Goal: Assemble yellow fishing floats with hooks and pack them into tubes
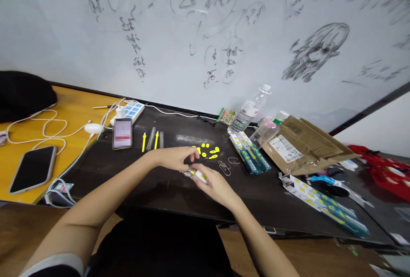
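Both my hands meet over the middle of the dark table (153, 187). My left hand (177, 158) is closed, its fingers pinched around one end of a small pen-like part (198, 175) with a white and yellow label. My right hand (214, 185) grips the same part from below and to the right. Just behind the hands lie several small yellow pieces (208, 150). Two paper clips (225, 167) rest to their right. Yellow refills and clear tubes (153, 140) lie in a row to the left.
A power strip (128, 111) with white cables, a phone (33, 168) on the yellow table, a water bottle (249, 110), packaged pens (250, 152), a cardboard mailer (304, 144), scissors (333, 184) and more pen packs (323, 202) surround the hands. A scribbled whiteboard stands behind.
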{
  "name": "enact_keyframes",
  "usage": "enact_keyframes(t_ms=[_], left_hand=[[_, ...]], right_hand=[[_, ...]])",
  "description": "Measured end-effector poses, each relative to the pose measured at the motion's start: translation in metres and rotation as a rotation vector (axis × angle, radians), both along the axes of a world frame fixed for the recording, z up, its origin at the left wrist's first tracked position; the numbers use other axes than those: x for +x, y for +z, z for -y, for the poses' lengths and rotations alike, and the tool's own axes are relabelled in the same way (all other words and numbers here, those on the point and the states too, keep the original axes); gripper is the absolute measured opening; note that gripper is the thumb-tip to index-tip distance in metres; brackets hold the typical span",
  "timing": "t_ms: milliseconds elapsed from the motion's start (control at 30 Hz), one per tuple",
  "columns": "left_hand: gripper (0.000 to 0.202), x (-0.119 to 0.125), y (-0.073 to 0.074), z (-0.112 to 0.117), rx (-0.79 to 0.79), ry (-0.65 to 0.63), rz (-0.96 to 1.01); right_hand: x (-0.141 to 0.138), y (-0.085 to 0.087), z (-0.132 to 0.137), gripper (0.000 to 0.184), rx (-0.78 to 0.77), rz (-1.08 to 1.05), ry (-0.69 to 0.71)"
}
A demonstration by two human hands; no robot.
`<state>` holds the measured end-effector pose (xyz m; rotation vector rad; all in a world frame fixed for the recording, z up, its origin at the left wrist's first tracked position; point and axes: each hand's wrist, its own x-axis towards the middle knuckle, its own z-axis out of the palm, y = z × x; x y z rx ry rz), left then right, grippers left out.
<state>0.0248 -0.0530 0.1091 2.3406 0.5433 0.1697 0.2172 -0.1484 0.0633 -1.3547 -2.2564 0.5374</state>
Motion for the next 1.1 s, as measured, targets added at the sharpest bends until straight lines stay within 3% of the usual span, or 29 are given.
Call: enact_keyframes(t_ms=[100,200,300,400,467,567,667,833,933,1100], left_hand=[[0.051,0.008,0.009,0.001,0.049,-0.066,-0.049],[0.045,0.01,0.02,0.004,0.233,-0.031,-0.061],[0.033,-0.007,0.036,0.005,0.406,0.136,0.078],[0.03,-0.035,0.042,0.002,0.432,0.474,0.304],[0.034,-0.049,0.035,-0.001,0.286,0.605,0.393],[0.039,-0.051,0.01,0.0,-0.111,0.538,0.462],[0.041,-0.037,-0.01,0.006,-0.433,0.461,0.534],[0.035,-0.012,-0.013,0.016,-0.918,0.452,0.741],[0.031,-0.008,-0.006,0.014,-1.048,0.468,0.808],[0.04,-0.009,0.0,0.011,-1.033,0.502,0.762]], right_hand=[[-0.008,0.001,-0.002,0.031,-0.003,-0.034,-0.013],[-0.012,0.001,-0.005,0.022,0.003,-0.063,-0.04],[-0.005,0.002,-0.008,0.024,-0.028,-0.171,-0.07],[0.01,0.005,-0.009,0.026,-0.02,-0.34,-0.087],[0.018,0.008,-0.008,0.025,0.003,-0.423,-0.103],[0.025,0.012,-0.008,0.024,0.004,-0.484,-0.103],[0.025,0.014,-0.007,0.024,0.002,-0.504,-0.082],[0.02,0.014,-0.004,0.025,0.007,-0.429,-0.067],[0.018,0.015,0.0,0.027,-0.016,-0.386,-0.052],[0.015,0.019,0.004,0.027,-0.012,-0.366,-0.022]])
